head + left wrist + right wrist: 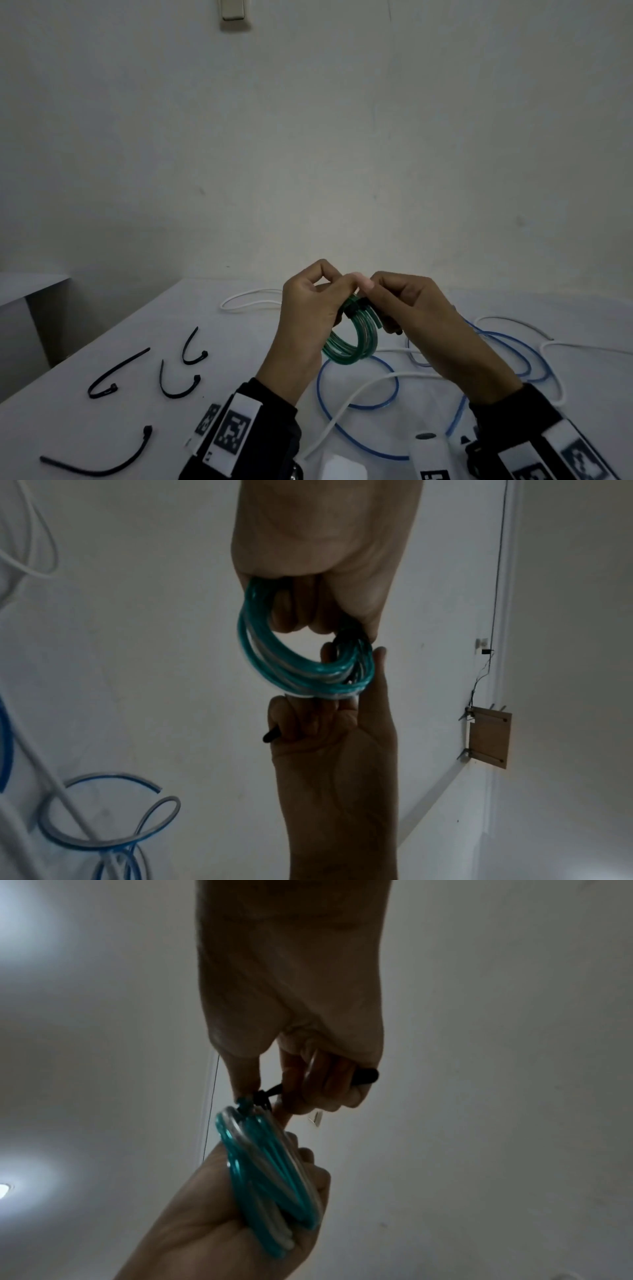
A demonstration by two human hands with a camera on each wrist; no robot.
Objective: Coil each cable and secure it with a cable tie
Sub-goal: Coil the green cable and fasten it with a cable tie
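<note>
Low centre of the head view, above the counter point(113, 342): left hand point(308, 308) is gripping the green coiled cable point(352, 339), fingers curled round its loops, while right hand point(411, 308) is pinching the black cable tie point(352, 310) wrapped across the coil's top. Spare black ties point(171, 380) are lying lower left; blue cable point(358, 407) and white cable point(342, 411) are sprawling lower right. Wristband markers are showing patterns only, no readable writing.

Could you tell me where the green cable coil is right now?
In the head view, the green coil is held above the table's middle between the left hand and right hand, over the loose blue cable.
</note>
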